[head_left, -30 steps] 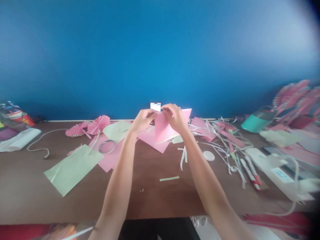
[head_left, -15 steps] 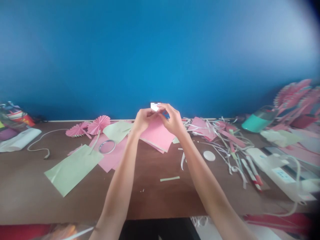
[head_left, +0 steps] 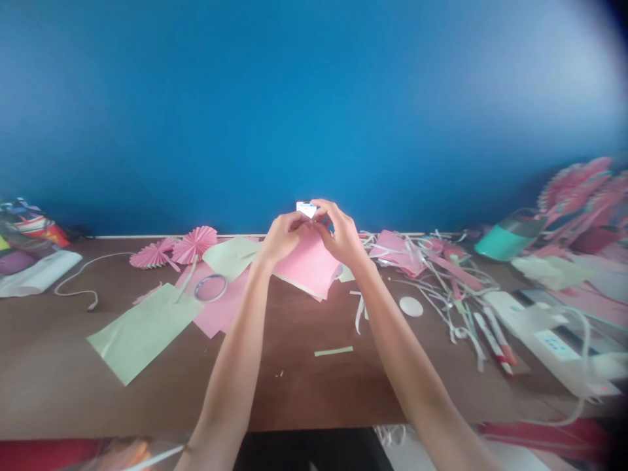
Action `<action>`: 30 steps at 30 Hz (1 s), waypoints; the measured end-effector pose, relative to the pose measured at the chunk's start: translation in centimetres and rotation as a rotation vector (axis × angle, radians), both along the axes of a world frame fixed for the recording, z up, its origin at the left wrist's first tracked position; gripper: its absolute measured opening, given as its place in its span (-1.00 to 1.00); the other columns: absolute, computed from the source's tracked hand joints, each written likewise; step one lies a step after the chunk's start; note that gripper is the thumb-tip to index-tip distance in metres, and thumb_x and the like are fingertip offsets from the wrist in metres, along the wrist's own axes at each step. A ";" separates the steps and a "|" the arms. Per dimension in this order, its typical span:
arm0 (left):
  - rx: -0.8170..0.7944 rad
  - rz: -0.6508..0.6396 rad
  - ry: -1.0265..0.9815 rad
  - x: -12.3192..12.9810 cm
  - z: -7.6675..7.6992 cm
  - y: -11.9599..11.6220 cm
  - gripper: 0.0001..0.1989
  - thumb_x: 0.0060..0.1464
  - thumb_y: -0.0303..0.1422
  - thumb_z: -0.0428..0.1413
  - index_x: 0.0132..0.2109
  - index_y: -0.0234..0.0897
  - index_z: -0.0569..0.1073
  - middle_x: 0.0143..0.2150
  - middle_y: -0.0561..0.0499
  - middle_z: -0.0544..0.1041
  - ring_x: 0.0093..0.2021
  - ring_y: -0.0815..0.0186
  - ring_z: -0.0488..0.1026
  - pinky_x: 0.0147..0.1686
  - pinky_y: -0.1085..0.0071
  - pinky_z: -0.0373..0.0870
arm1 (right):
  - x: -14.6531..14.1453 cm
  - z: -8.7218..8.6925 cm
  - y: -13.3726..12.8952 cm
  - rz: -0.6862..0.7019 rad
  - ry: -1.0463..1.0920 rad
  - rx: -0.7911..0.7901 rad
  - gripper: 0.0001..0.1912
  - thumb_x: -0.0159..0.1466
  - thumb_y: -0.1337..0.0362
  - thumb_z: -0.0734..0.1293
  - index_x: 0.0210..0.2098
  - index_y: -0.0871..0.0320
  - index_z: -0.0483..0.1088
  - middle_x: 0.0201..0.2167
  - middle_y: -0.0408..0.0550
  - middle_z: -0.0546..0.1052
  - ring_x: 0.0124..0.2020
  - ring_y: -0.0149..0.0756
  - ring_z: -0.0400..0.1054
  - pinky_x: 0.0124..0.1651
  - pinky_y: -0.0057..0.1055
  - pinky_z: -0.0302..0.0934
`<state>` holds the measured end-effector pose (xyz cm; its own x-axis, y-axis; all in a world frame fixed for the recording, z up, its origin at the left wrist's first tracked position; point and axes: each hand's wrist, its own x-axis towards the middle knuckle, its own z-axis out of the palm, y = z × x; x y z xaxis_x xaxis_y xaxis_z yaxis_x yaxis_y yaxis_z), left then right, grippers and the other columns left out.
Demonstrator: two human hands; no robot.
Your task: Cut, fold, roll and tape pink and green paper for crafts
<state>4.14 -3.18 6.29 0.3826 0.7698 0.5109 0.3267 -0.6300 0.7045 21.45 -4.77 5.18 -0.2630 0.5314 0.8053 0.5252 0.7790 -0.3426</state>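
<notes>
Head view: holding pink paper [head_left: 308,263] by its top edge with both bare hands, toward the far side of the brown table [head_left: 314,399] and just in front of a small phone [head_left: 305,207] with a bright screen. Pinching with the left hand [head_left: 280,237], thumb and forefinger closed on the paper, remaining fingers folded in beside them. Pinching with the right hand [head_left: 343,232] too, thumb tip at the same edge, forefinger arched well clear of the thumb and overlapping the phone's right corner. Holding both sets of fingertips close together, nearly meeting, wrists well apart. Can't tell the exact placing of the fingertips behind the paper, too small and blurred there. Holding the paper sloped down toward the body between the wrists; can't tell about any contact between its lower edge and the table. Can see, beside the left forearm [head_left: 235,340], a ring [head_left: 210,300] lying on a flat pink sheet [head_left: 223,316], with a pale green sheet [head_left: 144,333] next to it and two pink paper fans [head_left: 195,244] farther back. Can see a short green strip [head_left: 333,352] on the table between the forearms. Can see, beyond the right forearm [head_left: 400,337], a white disc [head_left: 411,306], then a tangle of paper strips [head_left: 456,271], a pair of markers [head_left: 492,343] side by side and a long white device [head_left: 530,332]. Facing a plain blue wall [head_left: 314,104] behind everything.
</notes>
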 end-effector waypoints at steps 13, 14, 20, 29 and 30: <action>0.049 0.109 0.096 0.4 -0.3 0.0 -0.74 0.20 -0.29 -0.03 -0.23 -0.29 0.53 -0.31 -0.01 0.58 -0.33 0.30 0.46 -0.37 0.41 0.25 | -0.1 -0.1 -0.1 -0.168 -0.130 0.034 -0.55 0.37 0.32 0.13 0.24 0.01 0.17 -0.10 -0.03 0.52 -0.06 -0.15 0.34 -0.03 -0.20 0.28; 0.053 0.108 0.100 0.4 -0.3 0.0 -0.74 0.20 -0.29 -0.03 -0.22 -0.29 0.53 -0.31 -0.01 0.58 -0.33 0.30 0.46 -0.38 0.41 0.25 | -0.1 -0.1 -0.1 -0.171 -0.133 0.034 -0.55 0.37 0.32 0.13 0.24 0.01 0.17 -0.11 -0.03 0.52 -0.06 -0.15 0.34 -0.04 -0.20 0.28; 0.059 0.111 0.123 0.4 -0.3 0.0 -0.73 0.19 -0.30 -0.03 -0.21 -0.29 0.54 -0.32 -0.03 0.58 -0.34 0.29 0.46 -0.38 0.40 0.26 | -0.2 -0.2 0.0 -0.178 -0.149 0.036 -0.54 0.36 0.34 0.13 0.24 0.01 0.17 -0.13 -0.03 0.53 -0.06 -0.15 0.35 -0.06 -0.21 0.28; 0.063 0.120 0.130 0.4 -0.2 0.0 -0.74 0.20 -0.29 -0.02 -0.24 -0.29 0.54 -0.34 -0.01 0.57 -0.35 0.29 0.46 -0.39 0.41 0.25 | -0.2 -0.3 0.1 -0.180 -0.139 0.035 -0.55 0.36 0.32 0.12 0.23 0.03 0.18 -0.14 0.00 0.52 -0.06 -0.14 0.33 -0.03 -0.19 0.26; 0.064 0.120 0.132 0.3 -0.3 0.1 -0.74 0.20 -0.29 -0.02 -0.24 -0.28 0.54 -0.34 -0.01 0.57 -0.35 0.29 0.46 -0.39 0.41 0.25 | -0.2 -0.4 0.1 -0.177 -0.137 0.036 -0.55 0.36 0.32 0.12 0.23 0.03 0.18 -0.14 0.00 0.51 -0.07 -0.14 0.33 -0.03 -0.20 0.25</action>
